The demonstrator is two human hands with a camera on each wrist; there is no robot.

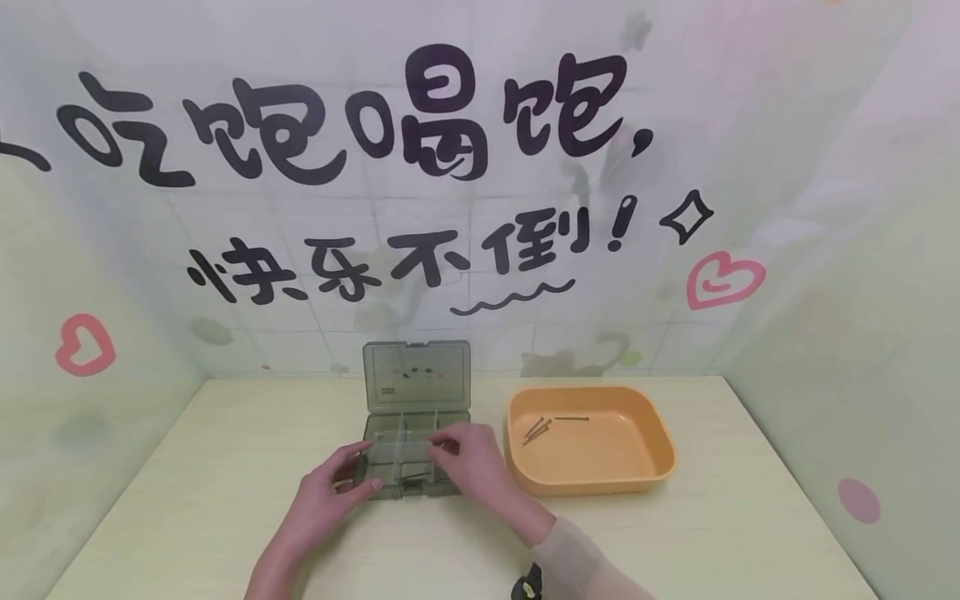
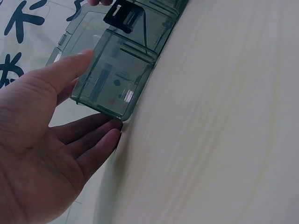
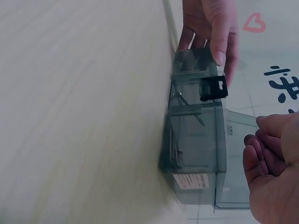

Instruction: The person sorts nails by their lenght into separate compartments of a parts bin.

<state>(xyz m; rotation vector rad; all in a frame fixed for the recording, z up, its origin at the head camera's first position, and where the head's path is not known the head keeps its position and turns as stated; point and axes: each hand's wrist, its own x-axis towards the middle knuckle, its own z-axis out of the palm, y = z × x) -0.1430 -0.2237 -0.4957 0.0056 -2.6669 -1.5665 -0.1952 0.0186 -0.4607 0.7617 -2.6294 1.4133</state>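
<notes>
On a pale wood-grain tabletop point(image 1: 420, 550), a person's left hand point(image 1: 327, 493) grips the end of a translucent grey-green compartment box point(image 1: 384, 473), from the box's 8 o'clock; the box sits at the head view's 7 o'clock. The right hand point(image 1: 472, 456) bends its fingertips over the compartments at 4 o'clock; whether it pinches anything cannot be told. Nails point(image 3: 181, 98) lie inside. Nearby, at 3 o'clock, an orange tray point(image 1: 600, 460) holds more. The box's lid point(image 1: 417, 385) stands raised at 12 o'clock. Beyond, black Chinese lettering point(image 1: 417, 158) covers the wall point(image 1: 510, 350).
</notes>
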